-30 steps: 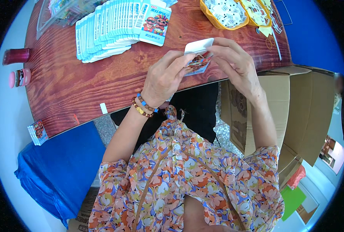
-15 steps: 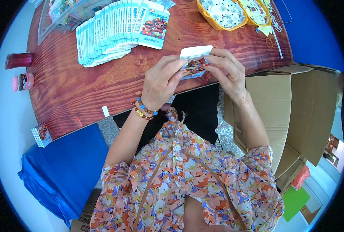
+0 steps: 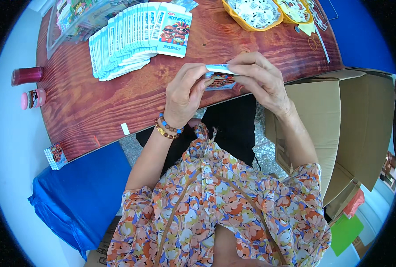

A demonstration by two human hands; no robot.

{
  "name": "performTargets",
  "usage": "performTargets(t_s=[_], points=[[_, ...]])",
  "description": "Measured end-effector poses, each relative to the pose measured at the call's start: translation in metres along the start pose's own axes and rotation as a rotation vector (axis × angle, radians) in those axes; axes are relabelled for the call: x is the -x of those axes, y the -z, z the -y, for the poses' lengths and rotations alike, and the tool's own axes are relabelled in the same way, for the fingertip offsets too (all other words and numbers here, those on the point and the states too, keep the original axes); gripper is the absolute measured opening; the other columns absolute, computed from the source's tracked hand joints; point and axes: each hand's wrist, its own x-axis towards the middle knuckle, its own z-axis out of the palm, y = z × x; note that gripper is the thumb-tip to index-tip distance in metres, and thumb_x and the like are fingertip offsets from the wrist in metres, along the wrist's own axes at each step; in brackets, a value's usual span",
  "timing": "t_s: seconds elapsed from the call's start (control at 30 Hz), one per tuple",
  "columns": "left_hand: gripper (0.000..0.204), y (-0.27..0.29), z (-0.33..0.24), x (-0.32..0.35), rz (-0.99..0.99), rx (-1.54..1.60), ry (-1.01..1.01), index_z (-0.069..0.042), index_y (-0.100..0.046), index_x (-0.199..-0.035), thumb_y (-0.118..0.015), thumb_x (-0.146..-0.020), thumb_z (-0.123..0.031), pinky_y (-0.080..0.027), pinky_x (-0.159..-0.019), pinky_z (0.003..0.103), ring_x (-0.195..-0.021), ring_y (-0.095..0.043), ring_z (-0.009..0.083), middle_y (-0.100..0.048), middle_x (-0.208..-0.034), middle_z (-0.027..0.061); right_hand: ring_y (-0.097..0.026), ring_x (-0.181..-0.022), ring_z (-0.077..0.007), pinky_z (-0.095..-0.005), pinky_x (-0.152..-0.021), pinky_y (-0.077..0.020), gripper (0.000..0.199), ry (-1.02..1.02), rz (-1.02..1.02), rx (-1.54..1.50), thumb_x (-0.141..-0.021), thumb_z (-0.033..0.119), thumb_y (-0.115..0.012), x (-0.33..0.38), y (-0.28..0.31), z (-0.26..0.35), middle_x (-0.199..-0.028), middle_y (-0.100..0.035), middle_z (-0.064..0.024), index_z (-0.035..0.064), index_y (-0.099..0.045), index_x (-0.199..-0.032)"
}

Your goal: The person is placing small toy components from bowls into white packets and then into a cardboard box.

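- Both grips close on one small printed packet (image 3: 220,78), held between them just above the near edge of the wooden surface (image 3: 117,102).
- Far left on the surface stand a dark red jar (image 3: 27,75) and, just beside it, a small pink-capped bottle (image 3: 33,98).
- Near the surface's left corner sits a small stack of printed cards (image 3: 55,155), with a blue bag (image 3: 80,196) on the floor below it.
- Toward the back left, a fanned row of light blue packets (image 3: 131,38) lies overlapping, the rightmost one showing cartoon figures; behind it is a clear plastic tray (image 3: 69,22).
- Left hand (image 3: 184,95), with bead bracelets on the wrist, pinches the packet's left end with thumb and fingers.
- Right hand (image 3: 260,78) clasps the packet's right end, its fingers (image 3: 244,62) curled over the folded white top edge.
- At the back right sit two yellow bowls (image 3: 255,13) filled with small white pieces.
- To the right of the surface, an open cardboard box (image 3: 340,120) stands beside the person's knee.
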Motion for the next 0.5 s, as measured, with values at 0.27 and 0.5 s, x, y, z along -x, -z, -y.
performTargets(t_s=[0.27, 0.5], points=[[0.043, -0.003, 0.005, 0.012, -0.046, 0.157, 0.155, 0.002, -0.049, -0.123, -0.070, -0.086, 0.007, -0.059, -0.084, 0.034, -0.101, -0.070, 0.0264, -0.064, -0.112, 0.0161, -0.066, -0.100, -0.0169, -0.0286, -0.080, -0.0558, 0.024, -0.245, 0.031, -0.214, -0.090, 0.000, -0.068, -0.019, 0.004, 0.012, -0.113, -0.066, -0.0101, 0.0018, -0.071, -0.113], [0.045, -0.001, 0.005, 0.008, -0.005, 0.094, 0.144, 0.001, -0.047, -0.124, -0.071, -0.087, 0.005, -0.059, -0.086, 0.035, -0.103, -0.070, 0.0271, -0.064, -0.116, 0.0178, -0.067, -0.092, -0.0125, -0.0270, -0.075, -0.0564, 0.023, -0.301, 0.092, -0.125, -0.088, -0.002, -0.069, -0.026, 0.010, 0.015, -0.102, -0.070, -0.0065, 0.0025, -0.073, -0.111]])
